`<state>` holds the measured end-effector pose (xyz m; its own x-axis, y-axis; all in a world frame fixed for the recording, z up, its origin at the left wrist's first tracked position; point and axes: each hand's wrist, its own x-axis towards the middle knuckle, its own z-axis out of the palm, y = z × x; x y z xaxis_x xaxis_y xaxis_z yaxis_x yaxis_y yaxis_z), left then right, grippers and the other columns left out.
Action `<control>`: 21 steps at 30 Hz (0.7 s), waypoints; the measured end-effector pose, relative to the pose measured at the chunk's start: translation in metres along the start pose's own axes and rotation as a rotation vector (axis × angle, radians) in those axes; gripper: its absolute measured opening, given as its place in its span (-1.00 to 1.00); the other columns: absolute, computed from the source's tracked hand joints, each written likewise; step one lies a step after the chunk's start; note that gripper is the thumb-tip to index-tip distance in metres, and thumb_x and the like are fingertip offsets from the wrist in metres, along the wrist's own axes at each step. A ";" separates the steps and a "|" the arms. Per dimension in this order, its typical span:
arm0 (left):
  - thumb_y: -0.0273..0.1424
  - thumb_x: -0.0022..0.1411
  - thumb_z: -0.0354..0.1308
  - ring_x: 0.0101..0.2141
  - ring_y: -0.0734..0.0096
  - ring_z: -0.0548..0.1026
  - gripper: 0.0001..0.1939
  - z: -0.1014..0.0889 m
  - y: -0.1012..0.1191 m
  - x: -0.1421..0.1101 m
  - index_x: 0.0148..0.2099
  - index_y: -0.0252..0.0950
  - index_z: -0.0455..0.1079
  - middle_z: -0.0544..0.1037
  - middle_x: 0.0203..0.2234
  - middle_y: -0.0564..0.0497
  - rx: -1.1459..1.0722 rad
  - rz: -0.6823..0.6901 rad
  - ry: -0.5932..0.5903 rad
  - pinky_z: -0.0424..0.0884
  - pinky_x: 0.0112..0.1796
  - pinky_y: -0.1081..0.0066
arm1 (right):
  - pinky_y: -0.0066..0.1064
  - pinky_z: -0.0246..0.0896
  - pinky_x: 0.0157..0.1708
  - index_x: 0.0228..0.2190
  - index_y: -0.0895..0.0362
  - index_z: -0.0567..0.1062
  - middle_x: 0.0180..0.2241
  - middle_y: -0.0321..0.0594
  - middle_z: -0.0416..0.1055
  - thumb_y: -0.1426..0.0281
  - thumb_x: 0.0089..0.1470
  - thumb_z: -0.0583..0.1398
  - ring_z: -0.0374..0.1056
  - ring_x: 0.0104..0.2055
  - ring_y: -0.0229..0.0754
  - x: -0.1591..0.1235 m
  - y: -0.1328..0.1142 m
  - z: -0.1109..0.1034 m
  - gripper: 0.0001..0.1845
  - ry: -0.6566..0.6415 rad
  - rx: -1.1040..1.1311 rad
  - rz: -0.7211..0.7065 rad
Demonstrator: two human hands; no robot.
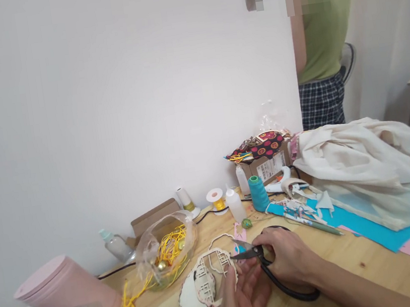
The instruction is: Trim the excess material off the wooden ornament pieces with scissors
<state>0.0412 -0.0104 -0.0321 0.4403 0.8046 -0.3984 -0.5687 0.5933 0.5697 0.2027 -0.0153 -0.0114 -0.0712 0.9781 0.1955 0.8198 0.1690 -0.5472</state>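
My right hand (286,256) is wrapped around black-handled scissors (255,251). Their blades are parted and point left, with the lower tip near the edge of a cream openwork cut-out (220,258). My left hand (244,295) has its thumb and curled fingers at the right edge of this cut-out, gripping it just under the blades. A rounded white piece with a dark, ragged border (190,298) lies against the cut-out's left side. Pink scraps (239,231) and a small green ball (246,223) rest just beyond the scissors.
A pink canister (68,294) and a plastic bag of yellow cords (172,244) stand left. Along the back are a squeeze bottle (235,205), a teal thread cone (258,194) and a filled cardboard box (267,165). White cloth (367,166) covers the right side. A person (321,40) stands behind.
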 end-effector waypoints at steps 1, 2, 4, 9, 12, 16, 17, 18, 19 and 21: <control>-0.25 0.16 -0.03 -0.21 0.23 0.45 -0.66 0.000 0.000 0.000 -0.32 -0.39 0.47 0.55 -0.30 -0.16 -0.001 0.006 0.001 0.27 -0.13 0.18 | -0.48 -0.05 -0.45 -0.41 0.03 0.49 -0.47 -0.26 0.36 0.36 -0.25 0.13 0.22 -0.39 -0.21 0.000 0.000 0.000 -0.75 -0.004 -0.005 0.004; -0.25 0.15 -0.01 -0.21 0.23 0.45 -0.67 0.000 0.000 0.000 -0.32 -0.38 0.47 0.55 -0.30 -0.15 0.000 0.013 0.002 0.27 -0.13 0.18 | -0.48 -0.05 -0.46 -0.40 0.03 0.49 -0.47 -0.26 0.36 0.35 -0.25 0.14 0.22 -0.39 -0.21 0.000 0.000 0.001 -0.75 -0.011 -0.010 0.006; -0.25 0.13 0.01 -0.21 0.22 0.45 -0.68 0.000 -0.001 0.001 -0.32 -0.39 0.47 0.55 -0.29 -0.16 0.016 0.024 0.004 0.28 -0.14 0.19 | -0.48 -0.06 -0.46 -0.40 0.02 0.49 -0.46 -0.26 0.36 0.35 -0.24 0.14 0.23 -0.39 -0.21 0.000 0.001 0.001 -0.75 -0.024 -0.023 0.002; -0.23 0.10 0.05 -0.22 0.20 0.45 -0.69 -0.002 -0.004 0.000 -0.34 -0.37 0.48 0.55 -0.29 -0.17 0.055 0.058 -0.011 0.29 -0.16 0.20 | -0.49 -0.07 -0.49 -0.40 0.01 0.49 -0.46 -0.27 0.37 0.34 -0.24 0.14 0.23 -0.40 -0.21 0.001 0.002 -0.001 -0.75 -0.029 -0.037 -0.012; -0.22 0.11 0.03 -0.18 0.20 0.43 -0.68 -0.003 -0.004 0.000 -0.31 -0.35 0.48 0.55 -0.26 -0.15 0.068 0.057 -0.031 0.28 -0.13 0.21 | -0.47 -0.06 -0.47 -0.41 0.01 0.50 -0.44 -0.26 0.40 0.34 -0.24 0.13 0.24 -0.38 -0.20 0.001 0.000 -0.002 -0.76 -0.024 -0.026 0.023; -0.24 0.18 -0.07 -0.15 0.24 0.41 -0.63 -0.005 -0.002 0.001 -0.29 -0.36 0.49 0.55 -0.24 -0.13 0.029 0.008 -0.061 0.28 -0.12 0.23 | -0.47 -0.05 -0.46 -0.43 0.02 0.49 -0.45 -0.26 0.41 0.34 -0.22 0.11 0.24 -0.37 -0.20 0.001 -0.001 -0.002 -0.78 0.010 -0.016 0.023; -0.24 0.19 -0.08 -0.16 0.24 0.42 -0.62 -0.005 -0.001 0.001 -0.29 -0.37 0.49 0.55 -0.25 -0.13 0.024 0.001 -0.062 0.29 -0.13 0.24 | -0.48 -0.05 -0.47 -0.42 0.02 0.49 -0.45 -0.26 0.40 0.34 -0.24 0.12 0.24 -0.38 -0.20 0.001 0.000 -0.001 -0.77 0.015 -0.017 0.012; -0.24 0.19 -0.08 -0.17 0.24 0.43 -0.62 -0.005 -0.001 0.001 -0.29 -0.37 0.49 0.56 -0.26 -0.12 0.022 -0.001 -0.062 0.29 -0.14 0.24 | -0.48 -0.05 -0.48 -0.41 0.02 0.49 -0.45 -0.26 0.39 0.35 -0.25 0.13 0.24 -0.39 -0.21 0.001 0.000 -0.001 -0.76 0.017 -0.018 -0.001; -0.24 0.18 -0.08 -0.19 0.24 0.43 -0.62 -0.005 -0.001 0.002 -0.29 -0.37 0.49 0.56 -0.27 -0.12 0.022 0.002 -0.062 0.30 -0.14 0.24 | -0.48 -0.06 -0.49 -0.41 0.01 0.49 -0.46 -0.27 0.39 0.36 -0.26 0.13 0.23 -0.40 -0.22 0.000 0.001 -0.001 -0.75 0.015 -0.019 -0.011; -0.24 0.18 -0.07 -0.19 0.24 0.44 -0.63 -0.004 -0.002 0.001 -0.30 -0.36 0.49 0.56 -0.28 -0.12 0.027 0.019 -0.071 0.30 -0.14 0.24 | -0.48 -0.06 -0.48 -0.41 0.01 0.49 -0.46 -0.27 0.39 0.35 -0.26 0.13 0.23 -0.41 -0.22 0.000 0.002 -0.001 -0.74 0.012 -0.017 -0.018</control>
<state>0.0400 -0.0105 -0.0371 0.4784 0.8115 -0.3355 -0.5592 0.5761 0.5962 0.2046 -0.0148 -0.0115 -0.0791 0.9734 0.2150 0.8279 0.1843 -0.5298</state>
